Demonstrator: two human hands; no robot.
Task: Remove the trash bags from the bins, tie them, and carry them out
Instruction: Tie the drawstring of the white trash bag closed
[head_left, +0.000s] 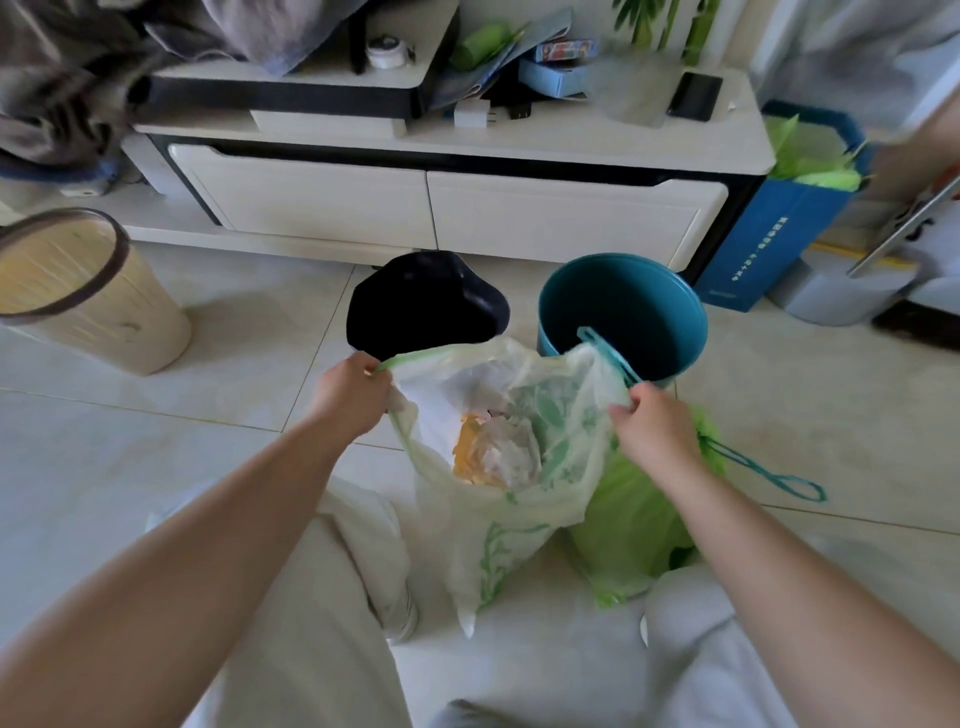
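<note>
Both hands, left hand (356, 392) and right hand (649, 421), pinch the pale bag (498, 499) rim; teal bin (623, 312) at one o'clock, green bag (634, 525) at four

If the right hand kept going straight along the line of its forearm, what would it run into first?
Most likely the teal bin: the right hand, gripping the teal drawstring of the pale trash bag, points up and slightly left towards the bin's near wall. Depth is unclear from one view.
</note>
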